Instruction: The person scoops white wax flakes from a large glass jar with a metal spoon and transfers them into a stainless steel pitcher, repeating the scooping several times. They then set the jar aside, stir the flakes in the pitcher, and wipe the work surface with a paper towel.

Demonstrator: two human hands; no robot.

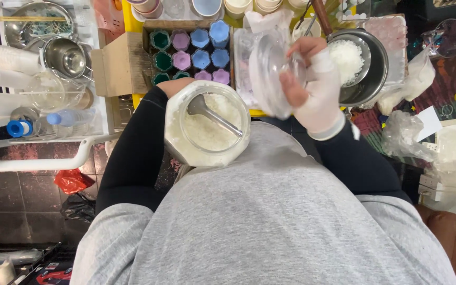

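Note:
My left hand (173, 85) is mostly hidden behind a large clear jar (207, 124) of white flakes, which it holds against my body; a metal spoon (212, 115) lies inside the jar. My right hand (312, 84), wrapped in white bandage or a glove, holds the jar's clear lid (269, 71) tilted just above and right of the jar. Beyond the lid sits a metal pot (368, 71) with white flakes in it.
A cardboard box (117, 66) of green, purple and blue flower-shaped moulds (191, 53) stands ahead. Cups line the far edge. At left a white cart (32, 158) carries metal bowls and bottles. Plastic bags (407, 132) lie at right.

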